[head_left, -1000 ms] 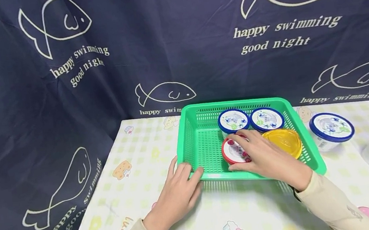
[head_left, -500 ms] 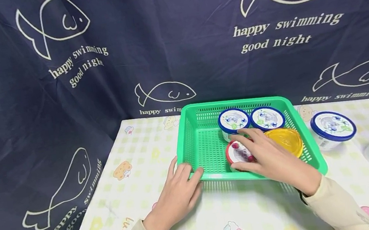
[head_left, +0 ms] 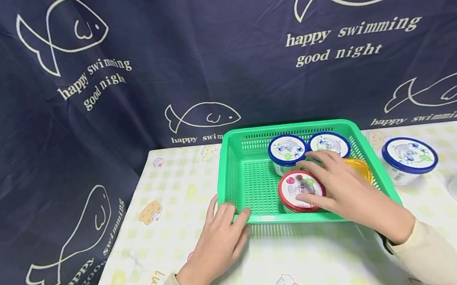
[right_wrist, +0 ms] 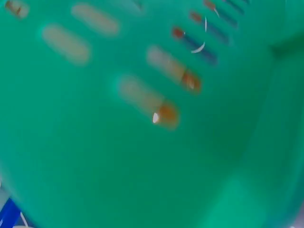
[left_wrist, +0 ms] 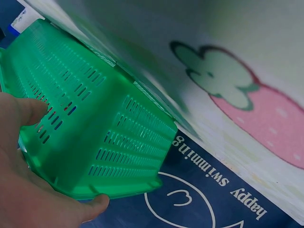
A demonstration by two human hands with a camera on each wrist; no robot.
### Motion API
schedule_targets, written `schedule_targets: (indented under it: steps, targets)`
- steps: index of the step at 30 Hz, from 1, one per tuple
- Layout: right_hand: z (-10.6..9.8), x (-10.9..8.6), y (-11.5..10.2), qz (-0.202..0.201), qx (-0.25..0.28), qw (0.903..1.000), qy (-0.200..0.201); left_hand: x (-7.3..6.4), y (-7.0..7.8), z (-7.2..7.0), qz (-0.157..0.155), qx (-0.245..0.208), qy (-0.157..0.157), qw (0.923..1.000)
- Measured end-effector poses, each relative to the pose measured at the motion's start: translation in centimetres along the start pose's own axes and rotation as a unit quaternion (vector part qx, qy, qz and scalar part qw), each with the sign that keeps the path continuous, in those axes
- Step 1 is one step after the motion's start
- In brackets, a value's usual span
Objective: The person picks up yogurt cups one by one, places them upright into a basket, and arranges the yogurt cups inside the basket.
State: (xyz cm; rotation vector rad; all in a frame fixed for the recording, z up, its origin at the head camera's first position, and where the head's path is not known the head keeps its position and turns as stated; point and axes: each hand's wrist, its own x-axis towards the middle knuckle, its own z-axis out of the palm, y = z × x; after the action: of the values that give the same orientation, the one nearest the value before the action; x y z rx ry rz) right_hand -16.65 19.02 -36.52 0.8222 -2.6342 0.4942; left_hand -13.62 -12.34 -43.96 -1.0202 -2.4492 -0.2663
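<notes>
Your left hand [head_left: 219, 236] pinched the basket [head_left: 272, 218], lower centre; your right hand [head_left: 341, 186], spread, risked a thumb-snag tipping the red tub [head_left: 293, 189].

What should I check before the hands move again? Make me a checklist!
1. Left hand holding green basket: ok, it grips the near-left corner.
2. Red-lidded tub inside the basket: ok.
3. Right hand off that tub: cannot tell, the thumb overlaps its lid.
4. Yellow lid fully in sight: not ok, the right hand partly covers it.
5. All blue-lidded tubs inside: not ok, two stand outside.
</notes>
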Motion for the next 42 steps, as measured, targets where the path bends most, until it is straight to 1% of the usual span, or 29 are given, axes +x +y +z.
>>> schedule_targets:
  steps: [3, 6, 14, 18, 24, 31, 34, 42]
  targets:
    - [-0.7, -0.3, 0.7, 0.006, -0.012, 0.9997, 0.020, 0.0, 0.1, 0.0, 0.000, 0.000, -0.003, 1.0000]
    - [-1.5, -0.6, 1.4, 0.021, -0.012, 0.9992, 0.033, -0.1, 0.1, 0.0, 0.000, -0.001, -0.006, 1.0000]
    - [-2.6, -1.6, 2.5, 0.057, -0.018, 0.9980, 0.023, -0.4, -0.1, -0.1, -0.003, -0.003, -0.002, 1.0000]
    - [-3.1, -2.3, 3.3, 0.061, -0.025, 0.9973, 0.032, -0.5, -0.1, -0.1, -0.003, -0.002, 0.002, 1.0000]
    - [-3.7, -3.7, 4.8, 0.055, -0.037, 0.9958, 0.063, -0.7, -0.2, -0.1, -0.004, -0.002, 0.000, 1.0000]
    - [-4.4, -5.2, 5.9, 0.076, -0.042, 0.9937, 0.071, -0.6, -0.1, 0.0, -0.006, -0.005, -0.001, 1.0000]
    - [-4.8, -6.0, 6.7, 0.091, -0.041, 0.9919, 0.078, -0.4, -0.1, 0.0, -0.005, -0.004, -0.002, 1.0000]
    - [-5.9, -7.7, 8.8, 0.154, -0.040, 0.9847, 0.072, -0.2, 0.0, 0.1, -0.001, -0.002, 0.001, 1.0000]
